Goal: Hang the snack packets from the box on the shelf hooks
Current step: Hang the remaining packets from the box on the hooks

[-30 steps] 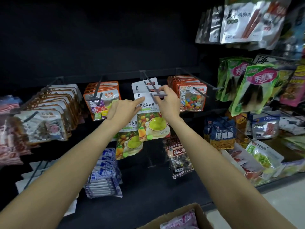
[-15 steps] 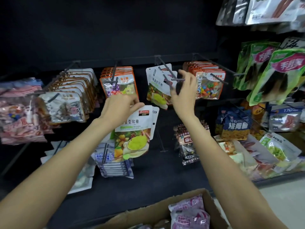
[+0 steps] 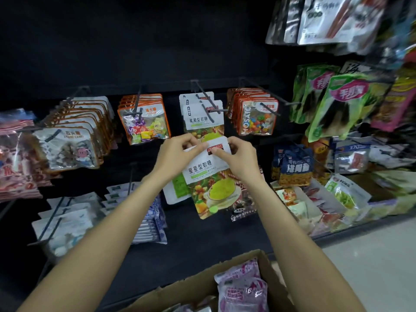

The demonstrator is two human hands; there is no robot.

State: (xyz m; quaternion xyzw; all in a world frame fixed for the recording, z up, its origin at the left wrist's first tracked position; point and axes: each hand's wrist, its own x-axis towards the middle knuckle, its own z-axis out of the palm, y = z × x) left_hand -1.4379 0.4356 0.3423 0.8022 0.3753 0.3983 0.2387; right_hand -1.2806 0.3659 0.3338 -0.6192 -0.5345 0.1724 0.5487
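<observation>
Both hands hold white-and-green star gummy packets (image 3: 209, 179) by their top edge, below the middle shelf hook (image 3: 206, 100). My left hand (image 3: 177, 154) pinches the top left corner; a second packet (image 3: 176, 190) shows behind the front one. My right hand (image 3: 240, 157) pinches the top right, thumb near the red label. Two matching packets (image 3: 202, 118) hang on that hook just above the hands. The cardboard box (image 3: 186, 289) sits at the bottom with pink packets (image 3: 243, 289) inside.
Neighbouring hooks carry orange-edged candy packets (image 3: 144, 122), Mosaic candy packets (image 3: 256, 115) and stone candy packets (image 3: 65, 147). Green pouches (image 3: 337, 104) hang at right. Blue-white packets (image 3: 150, 224) and mixed snacks (image 3: 315, 199) lie on the lower shelf. Pale floor (image 3: 371, 255) at right.
My right hand left the hook and came down to the packets held by my left hand. Both hands now meet at the packets' top edge, lower than before.
</observation>
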